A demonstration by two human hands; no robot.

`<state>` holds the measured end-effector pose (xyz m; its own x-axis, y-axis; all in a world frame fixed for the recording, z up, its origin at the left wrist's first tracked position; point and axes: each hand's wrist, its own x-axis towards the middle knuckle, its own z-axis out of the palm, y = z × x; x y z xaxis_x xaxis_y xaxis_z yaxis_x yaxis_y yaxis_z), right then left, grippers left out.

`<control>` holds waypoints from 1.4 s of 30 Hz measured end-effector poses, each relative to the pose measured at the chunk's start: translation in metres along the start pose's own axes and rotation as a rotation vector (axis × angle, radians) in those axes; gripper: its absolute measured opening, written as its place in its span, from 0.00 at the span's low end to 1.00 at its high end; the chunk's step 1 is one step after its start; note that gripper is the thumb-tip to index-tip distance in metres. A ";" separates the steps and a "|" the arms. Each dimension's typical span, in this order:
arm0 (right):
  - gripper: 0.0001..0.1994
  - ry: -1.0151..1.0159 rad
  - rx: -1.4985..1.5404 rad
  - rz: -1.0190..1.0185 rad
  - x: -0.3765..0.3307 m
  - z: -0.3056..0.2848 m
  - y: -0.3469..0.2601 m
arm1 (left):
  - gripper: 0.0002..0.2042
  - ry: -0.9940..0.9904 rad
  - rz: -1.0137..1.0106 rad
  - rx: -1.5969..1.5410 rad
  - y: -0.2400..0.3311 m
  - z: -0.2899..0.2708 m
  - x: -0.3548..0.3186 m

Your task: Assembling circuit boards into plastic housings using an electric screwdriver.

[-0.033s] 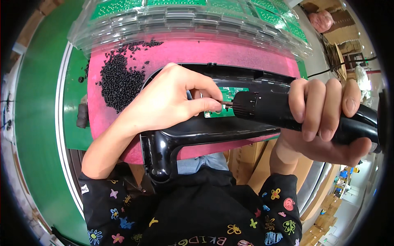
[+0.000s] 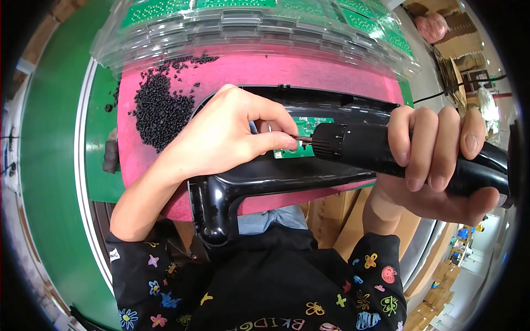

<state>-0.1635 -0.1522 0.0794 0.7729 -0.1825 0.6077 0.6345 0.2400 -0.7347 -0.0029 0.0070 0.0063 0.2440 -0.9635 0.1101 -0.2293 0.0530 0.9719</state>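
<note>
**Occluded and Truncated Features at the Bench**

The left hand [image 2: 237, 129] covers part of the black housing [image 2: 276, 182] and of the green circuit board [image 2: 298, 153]; whatever lies between its thumb and forefinger — beside the driver's tip — cannot be discerned. The right hand [image 2: 436, 149] conceals much of the grip of the black power screwdriver [image 2: 361, 146], whose rear end meets the dark rim. The clear trays [image 2: 265, 33] are cut by the upper edge; the black pieces [image 2: 163, 110] are individually too small to identify.
</note>
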 end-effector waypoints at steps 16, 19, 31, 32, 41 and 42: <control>0.25 0.146 -0.245 0.225 -0.018 0.015 0.023 | 0.12 0.105 -0.095 0.153 -0.002 0.000 0.002; 0.25 0.199 -0.253 0.361 -0.013 0.019 0.024 | 0.18 0.132 -0.045 0.234 -0.001 -0.002 0.000; 0.27 0.205 -0.299 0.439 -0.001 0.028 0.031 | 0.13 0.192 0.117 0.298 -0.018 0.004 0.001; 0.27 0.180 -0.298 0.415 -0.001 0.026 0.030 | 0.13 0.193 0.118 0.299 -0.017 0.003 0.001; 0.25 -0.067 -0.160 0.170 -0.003 0.001 0.040 | 0.13 0.120 0.026 0.422 -0.008 0.003 -0.002; 0.25 -0.067 -0.161 0.171 -0.004 0.001 0.040 | 0.12 0.147 0.043 0.412 -0.010 0.004 -0.002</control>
<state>-0.1411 -0.1415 0.0482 0.8702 -0.0868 0.4850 0.4922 0.1061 -0.8640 -0.0047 0.0072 -0.0048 0.3505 -0.9135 0.2065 -0.5917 -0.0451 0.8049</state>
